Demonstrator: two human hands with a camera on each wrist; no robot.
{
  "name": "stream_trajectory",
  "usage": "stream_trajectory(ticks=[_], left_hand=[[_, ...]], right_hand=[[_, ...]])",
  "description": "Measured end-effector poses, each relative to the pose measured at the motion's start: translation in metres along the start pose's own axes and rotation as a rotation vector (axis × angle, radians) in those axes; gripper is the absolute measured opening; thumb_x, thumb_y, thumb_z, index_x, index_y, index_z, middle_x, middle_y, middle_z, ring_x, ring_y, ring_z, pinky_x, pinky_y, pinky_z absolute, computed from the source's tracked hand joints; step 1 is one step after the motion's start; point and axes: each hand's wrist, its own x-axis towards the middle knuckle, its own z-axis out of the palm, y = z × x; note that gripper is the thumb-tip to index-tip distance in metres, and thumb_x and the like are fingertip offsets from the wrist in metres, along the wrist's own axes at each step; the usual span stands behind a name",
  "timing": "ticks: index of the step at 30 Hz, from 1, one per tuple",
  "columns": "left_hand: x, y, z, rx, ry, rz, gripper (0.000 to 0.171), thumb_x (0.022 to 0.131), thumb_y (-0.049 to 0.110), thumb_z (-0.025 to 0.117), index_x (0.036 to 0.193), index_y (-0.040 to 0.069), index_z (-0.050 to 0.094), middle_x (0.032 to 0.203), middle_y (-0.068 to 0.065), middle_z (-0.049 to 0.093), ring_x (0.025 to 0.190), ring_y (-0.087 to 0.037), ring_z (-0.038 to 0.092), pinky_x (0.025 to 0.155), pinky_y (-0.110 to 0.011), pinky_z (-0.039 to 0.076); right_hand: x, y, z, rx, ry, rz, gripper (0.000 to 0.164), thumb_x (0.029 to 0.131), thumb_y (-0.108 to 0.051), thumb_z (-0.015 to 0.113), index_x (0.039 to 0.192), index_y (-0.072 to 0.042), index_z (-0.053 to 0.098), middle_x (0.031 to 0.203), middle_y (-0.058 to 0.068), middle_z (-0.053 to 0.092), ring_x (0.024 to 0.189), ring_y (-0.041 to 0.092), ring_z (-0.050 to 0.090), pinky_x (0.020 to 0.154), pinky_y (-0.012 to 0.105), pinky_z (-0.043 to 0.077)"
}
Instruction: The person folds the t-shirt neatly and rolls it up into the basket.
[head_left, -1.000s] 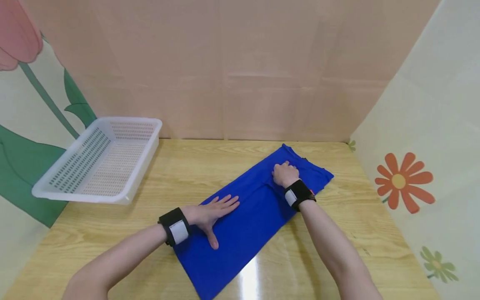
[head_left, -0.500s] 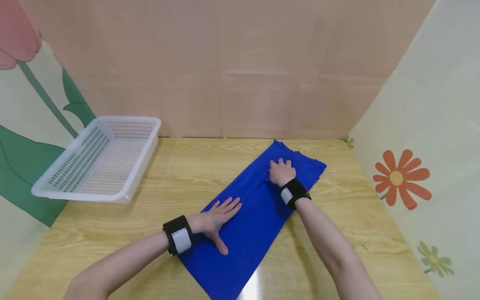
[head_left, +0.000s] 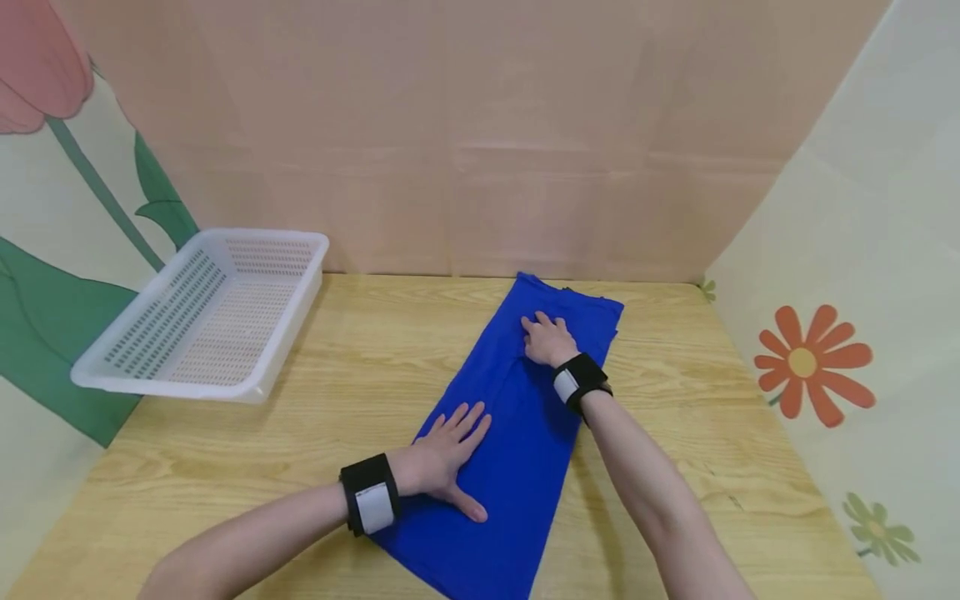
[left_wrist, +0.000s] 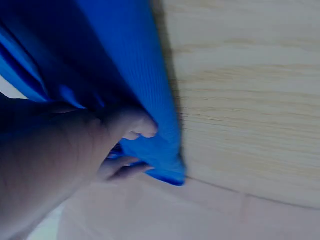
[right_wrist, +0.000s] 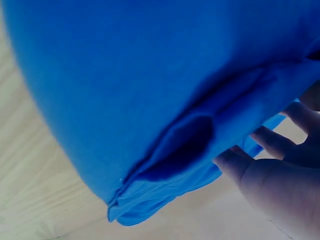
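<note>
On blue cloth (head_left: 517,467), left hand (head_left: 441,463) splayed near, right hand (head_left: 551,340) loosely spread far, neither gripping: uneven drag could ruck it

Touches, with the parted fingers of the right hand (right_wrist: 286,182), the edge of a blue cloth (right_wrist: 125,90), rumpled into a raised fold beside them and spread smooth toward the left over pale wood-grained tabletop (right_wrist: 25,140).
</note>
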Motion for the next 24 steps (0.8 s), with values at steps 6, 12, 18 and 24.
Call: stream_trajectory(ticks=[6, 12, 18, 24], left_hand=[[-0.002, 0.010, 0.005, 0.052, 0.044, -0.029, 0.129, 0.070, 0.072, 0.077, 0.162, 0.007, 0.013, 0.171, -0.013, 0.003, 0.159, -0.036, 0.005, 0.125, -0.056, 0.019], [0.000, 0.018, 0.013, 0.157, 0.100, -0.078, 0.132, 0.069, 0.084, 0.067, 0.162, 0.007, 0.014, 0.171, -0.012, 0.011, 0.158, -0.034, 0.015, 0.123, -0.052, 0.028], [0.006, 0.026, 0.025, 0.377, 0.195, -0.088, 0.135, 0.066, 0.100, 0.044, 0.158, 0.003, 0.027, 0.166, -0.018, 0.026, 0.151, -0.036, 0.033, 0.107, -0.044, 0.051], [0.012, 0.033, 0.030, 0.455, 0.232, -0.101, 0.135, 0.065, 0.103, 0.034, 0.154, 0.001, 0.036, 0.161, -0.021, 0.034, 0.145, -0.039, 0.042, 0.078, -0.029, 0.061]], right_hand=[[0.007, -0.006, -0.002, 0.012, -0.038, -0.042, 0.053, 0.107, -0.017, 0.040, 0.158, -0.008, 0.030, 0.167, 0.022, 0.020, 0.153, 0.048, 0.016, 0.124, 0.061, 0.018], [0.015, -0.013, -0.003, -0.004, -0.046, -0.086, 0.054, 0.106, -0.015, 0.042, 0.158, -0.008, 0.030, 0.167, 0.021, 0.020, 0.154, 0.046, 0.016, 0.127, 0.056, 0.014], [0.024, -0.022, -0.004, -0.015, -0.059, -0.149, 0.054, 0.106, -0.014, 0.042, 0.158, -0.010, 0.030, 0.167, 0.020, 0.020, 0.155, 0.043, 0.016, 0.127, 0.054, 0.013], [0.028, -0.028, -0.005, -0.010, -0.074, -0.229, 0.054, 0.106, -0.012, 0.042, 0.158, -0.009, 0.029, 0.167, 0.020, 0.019, 0.156, 0.042, 0.014, 0.128, 0.052, 0.011]])
